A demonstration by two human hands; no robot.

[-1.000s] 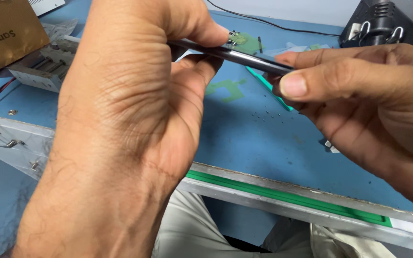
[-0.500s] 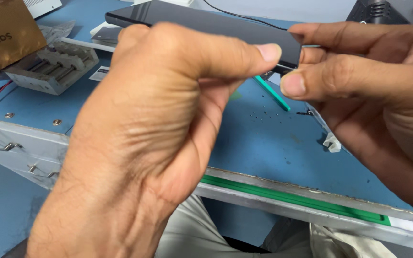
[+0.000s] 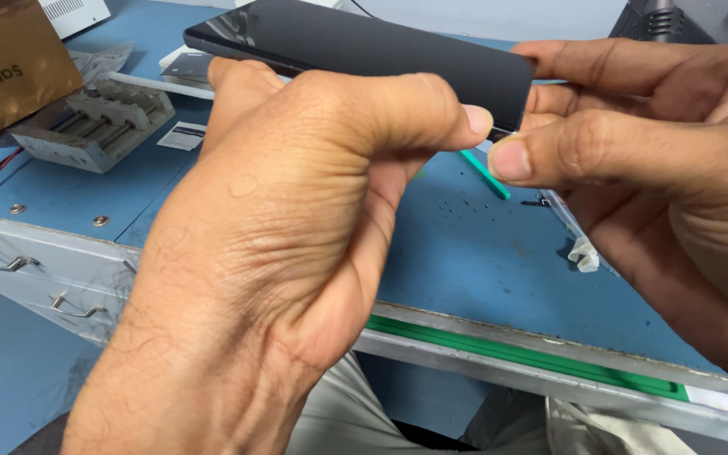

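Here the left hand [image 3: 297, 227] grips a black phone [image 3: 364, 46], while the right hand's [image 3: 659, 168] fingers pinch its end.

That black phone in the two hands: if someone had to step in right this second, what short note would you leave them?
Left hand: closed around the black phone, holding it up over the blue work mat, thumb tip at the phone's right end.
Right hand: thumb and fingers pinch at that same end; a thin dark sliver shows there, too small to identify.
On the mat: a green stick, a scatter of tiny dark specks, a small clear plastic piece. A grey slotted holder and a cardboard box sit at the left.
Done or left: cannot be judged; the phone looks whole.
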